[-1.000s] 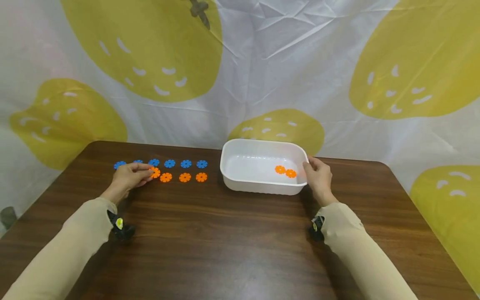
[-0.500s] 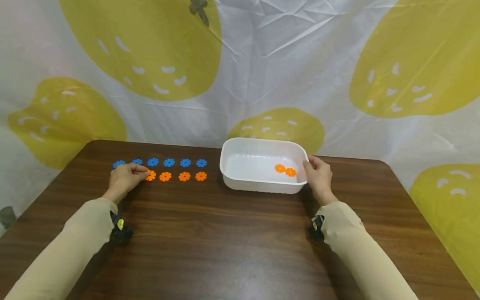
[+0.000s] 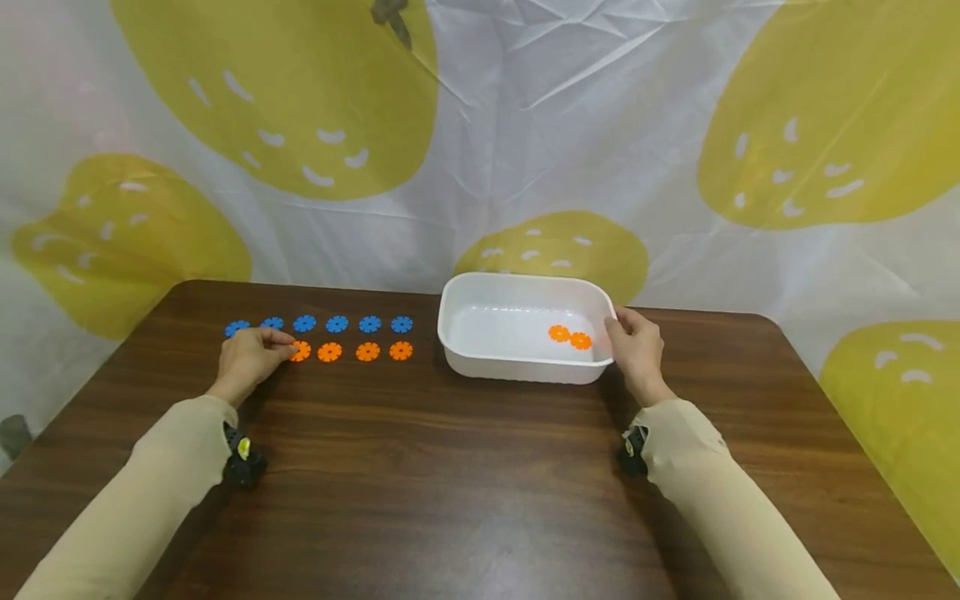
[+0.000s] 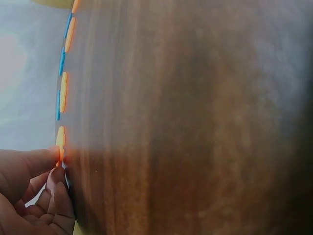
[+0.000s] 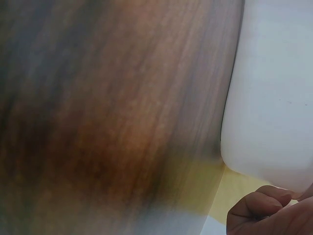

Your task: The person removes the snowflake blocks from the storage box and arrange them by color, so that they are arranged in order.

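My left hand (image 3: 251, 360) pinches an orange notched plastic disc (image 3: 301, 352) by its left edge, at the left end of a row of orange discs (image 3: 367, 352). In the left wrist view, thumb and fingertips meet on the near end of that orange disc (image 4: 60, 136), which lies at table level. Behind runs a row of blue discs (image 3: 337, 324) of the same shape; my hand partly covers the leftmost ones. My right hand (image 3: 636, 354) grips the right rim of a white plastic basin (image 3: 525, 370). Two orange discs (image 3: 559, 333) lie inside, near its right end.
The basin stands near the back edge of the dark wooden table (image 3: 450, 483), to the right of both rows. A white curtain with yellow lemon-like prints (image 3: 315, 108) hangs right behind the table.
My left hand has moved slightly left and down, lowering the orange disc from above the table to the left end of the orange row. The right hand stays on the basin.
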Motion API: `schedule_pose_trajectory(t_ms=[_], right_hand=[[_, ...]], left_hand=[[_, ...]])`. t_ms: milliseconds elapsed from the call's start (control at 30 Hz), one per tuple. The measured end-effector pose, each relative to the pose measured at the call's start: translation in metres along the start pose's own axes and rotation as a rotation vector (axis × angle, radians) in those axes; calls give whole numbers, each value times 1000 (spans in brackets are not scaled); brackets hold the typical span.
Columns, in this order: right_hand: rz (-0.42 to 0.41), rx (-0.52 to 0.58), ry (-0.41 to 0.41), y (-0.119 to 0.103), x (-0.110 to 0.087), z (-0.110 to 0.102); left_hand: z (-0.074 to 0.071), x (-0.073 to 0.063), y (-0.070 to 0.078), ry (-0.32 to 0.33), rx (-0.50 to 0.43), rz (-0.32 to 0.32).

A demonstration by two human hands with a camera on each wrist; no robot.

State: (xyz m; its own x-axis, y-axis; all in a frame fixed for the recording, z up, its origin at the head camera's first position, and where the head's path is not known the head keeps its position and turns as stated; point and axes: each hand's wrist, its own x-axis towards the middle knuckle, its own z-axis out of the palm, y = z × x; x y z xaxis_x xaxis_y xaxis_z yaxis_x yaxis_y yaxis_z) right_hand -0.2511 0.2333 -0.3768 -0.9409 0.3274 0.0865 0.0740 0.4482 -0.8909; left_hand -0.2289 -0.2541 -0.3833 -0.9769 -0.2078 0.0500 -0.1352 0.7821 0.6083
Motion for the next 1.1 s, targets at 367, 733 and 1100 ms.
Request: schedule_pose_trajectory(t_ms=[367,733,1100], right_hand=[[-22,-4,4,1,3,3],[-10,-13,1,1,1,1],[-13,-1,-3,0,1,0]], left_hand=[[-1,-3,7,55,-59,82],[30,-9,114,-109,-264,240],[84,-9,197,-184,-395,341]])
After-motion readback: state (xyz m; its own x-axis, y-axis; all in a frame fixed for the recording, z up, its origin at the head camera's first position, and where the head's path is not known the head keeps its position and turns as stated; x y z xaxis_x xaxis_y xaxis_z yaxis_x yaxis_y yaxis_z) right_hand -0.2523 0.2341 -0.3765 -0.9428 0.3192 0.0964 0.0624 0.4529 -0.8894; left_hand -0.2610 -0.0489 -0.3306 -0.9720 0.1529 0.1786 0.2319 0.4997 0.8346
